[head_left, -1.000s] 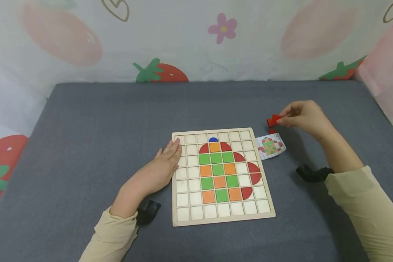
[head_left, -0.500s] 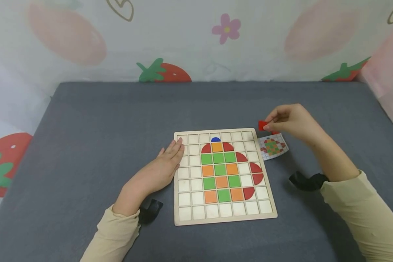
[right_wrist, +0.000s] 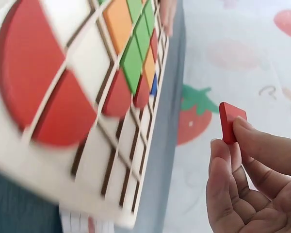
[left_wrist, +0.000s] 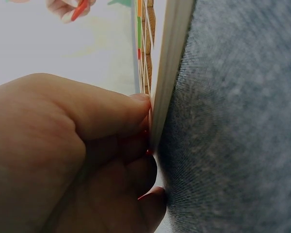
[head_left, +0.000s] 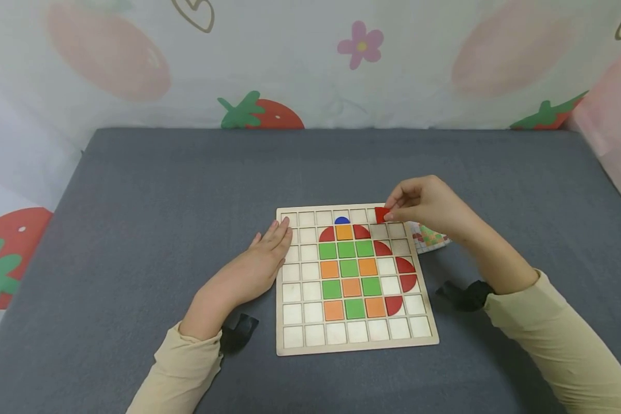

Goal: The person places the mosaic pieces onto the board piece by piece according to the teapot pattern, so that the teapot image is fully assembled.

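A red quarter-circle tile [head_left: 380, 215] is pinched between the thumb and fingers of my right hand [head_left: 426, 204], over the upper right part of the wooden grid board [head_left: 357, 348]. The right wrist view shows the tile [right_wrist: 230, 121] held up off the board. My left hand [head_left: 261, 259] rests along the board's left edge with its fingers straight; in the left wrist view the thumb [left_wrist: 121, 107] touches the rim. Green and orange square tiles fill the middle cells, with a blue piece [head_left: 342, 220] at the top and several red quarter-circles [head_left: 405, 265] mostly along the right.
A small printed pattern card [head_left: 428, 238] lies by the board's upper right side, partly hidden by my right hand. Grey cloth [head_left: 196, 178] covers the table. Behind it hangs a curtain [head_left: 414, 69] with strawberry prints. A black strap [head_left: 463, 296] shows near the right wrist.
My right hand has carried the red tile leftward and nearer, from beyond the card to over the board's upper right. My left hand stays on the board's edge.
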A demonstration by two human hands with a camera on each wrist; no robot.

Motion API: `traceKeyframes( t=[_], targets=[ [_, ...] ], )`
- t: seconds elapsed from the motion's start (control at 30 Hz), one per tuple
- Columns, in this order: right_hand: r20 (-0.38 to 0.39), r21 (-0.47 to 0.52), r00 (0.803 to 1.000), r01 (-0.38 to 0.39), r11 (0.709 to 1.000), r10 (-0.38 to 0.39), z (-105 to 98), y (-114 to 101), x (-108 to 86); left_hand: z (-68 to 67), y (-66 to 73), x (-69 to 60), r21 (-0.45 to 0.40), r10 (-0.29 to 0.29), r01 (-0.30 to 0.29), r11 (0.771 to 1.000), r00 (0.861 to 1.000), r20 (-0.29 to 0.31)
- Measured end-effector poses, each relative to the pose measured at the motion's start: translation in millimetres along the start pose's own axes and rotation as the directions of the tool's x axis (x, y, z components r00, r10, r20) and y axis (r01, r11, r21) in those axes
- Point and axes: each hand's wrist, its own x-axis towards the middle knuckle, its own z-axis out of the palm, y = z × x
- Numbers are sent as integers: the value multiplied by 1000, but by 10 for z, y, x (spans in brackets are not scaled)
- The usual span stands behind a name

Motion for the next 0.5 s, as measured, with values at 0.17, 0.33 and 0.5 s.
traceKeyframes(
  t=[0.17,0.33,0.5],
  targets=[
    [39,19,998,45,999,-46,172,-82,94,5,-5,-1,4,5,-5,1000,1000,-7],
    [94,3,993,71,997,-71,369,-162,179,14,-11,-2,2,10,-10,1000,1000,-12],
    [169,16,980,102,995,-103,553,-250,222,8,-8,-3,-2,15,-15,1000,1000,-11]
  ],
)
